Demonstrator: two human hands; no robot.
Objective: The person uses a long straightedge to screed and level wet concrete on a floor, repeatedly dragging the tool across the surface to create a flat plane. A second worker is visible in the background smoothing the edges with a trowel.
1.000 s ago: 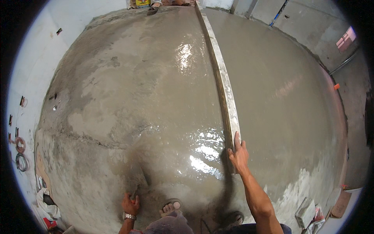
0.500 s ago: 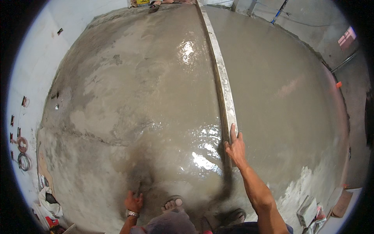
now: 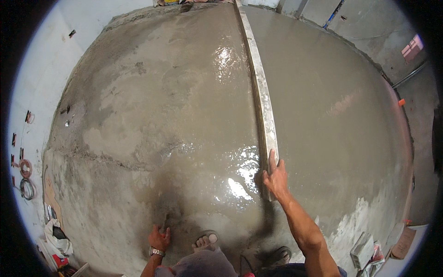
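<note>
A long pale straightedge (image 3: 260,83) runs away from me across the wet grey screed (image 3: 198,111), dividing a rippled, patchy side on the left from a smoother one on the right. My right hand (image 3: 276,177) grips the bar's near end, fingers along its top and sides. At lower left my left hand (image 3: 159,236), with a metal watch at the wrist, is closed on a trowel (image 3: 164,214), its blade dim in shadow on the screed. My sandaled foot (image 3: 205,241) shows beside that hand, another near my right forearm.
Walls (image 3: 50,46) enclose the floor, with wire coils (image 3: 26,188) at left and a pipe (image 3: 408,74) at right. A foot (image 3: 187,6) shows at the far edge. A white sack (image 3: 55,235) lies lower left; a grey block (image 3: 361,249) lies lower right.
My right hand and the near end of the straightedge have shifted a little to the left. My left hand has moved slightly right.
</note>
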